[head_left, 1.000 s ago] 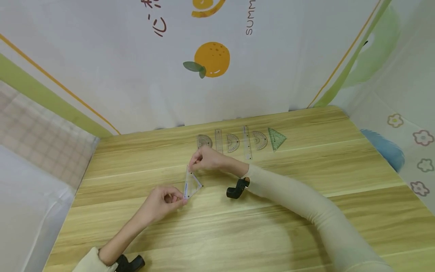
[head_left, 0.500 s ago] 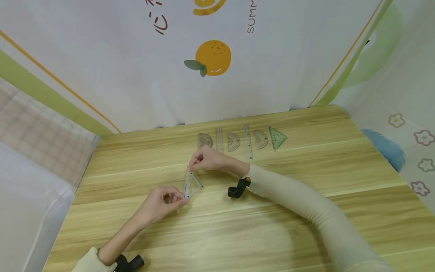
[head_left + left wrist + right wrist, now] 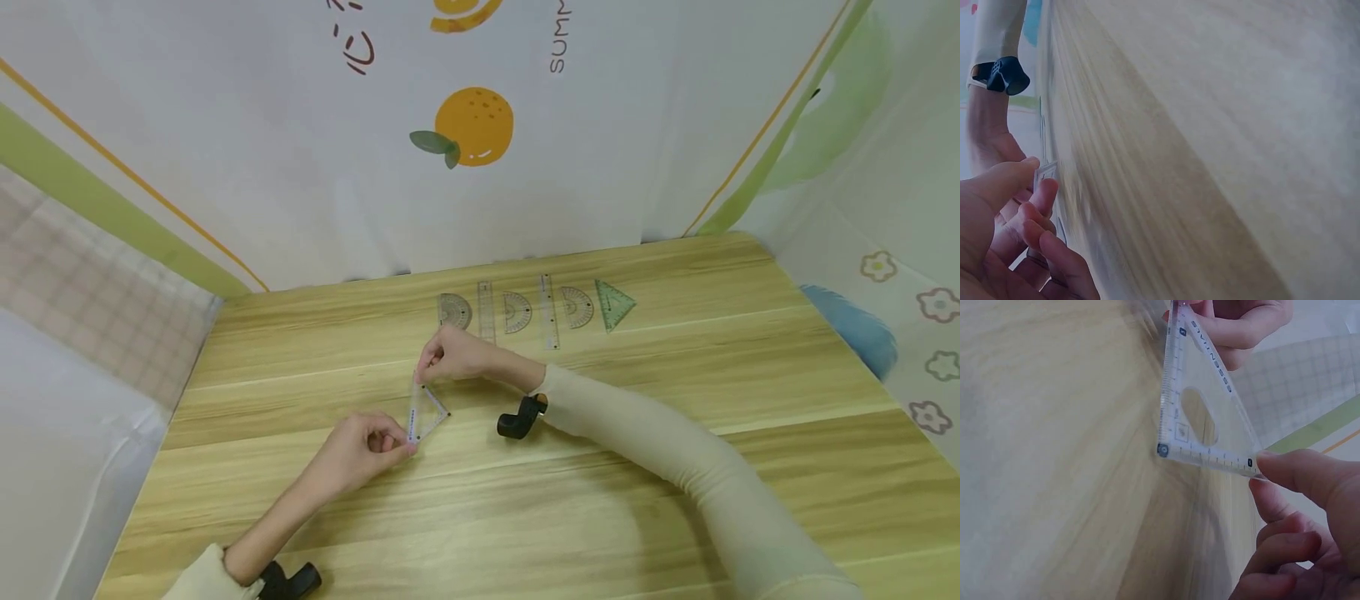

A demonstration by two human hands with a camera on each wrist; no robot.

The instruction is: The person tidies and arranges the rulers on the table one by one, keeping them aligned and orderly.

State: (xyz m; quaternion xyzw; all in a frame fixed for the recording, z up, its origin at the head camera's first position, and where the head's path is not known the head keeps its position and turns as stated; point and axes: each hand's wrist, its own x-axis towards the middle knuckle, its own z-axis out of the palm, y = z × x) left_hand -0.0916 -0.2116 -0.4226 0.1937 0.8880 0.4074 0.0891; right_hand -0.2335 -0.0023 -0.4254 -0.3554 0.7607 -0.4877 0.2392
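Observation:
Both hands hold a clear plastic set square [image 3: 414,412] with printed scales and an oval slot, one at each end of its long edge. My left hand [image 3: 360,450] pinches the near corner between thumb and finger. At the far corner, my right hand [image 3: 459,352] pinches it the same way. In the right wrist view the set square [image 3: 1229,419] appears tilted up from the wood, its right-angle corner pointing away from the hands. The left wrist view shows only a small piece of it between thumb and fingertip.
Along the back of the wooden table [image 3: 570,517] lie several tools in a row: a grey protractor [image 3: 454,310], a ruler [image 3: 486,308], a protractor [image 3: 516,312], a longer ruler [image 3: 550,312], another protractor [image 3: 577,307] and a green set square [image 3: 615,305]. A printed curtain [image 3: 600,167] hangs behind.
Both hands keep their pinch on the clear set square. The whole head view shifts slightly; the set square looks a little lower in it, and the row at the back stays put.

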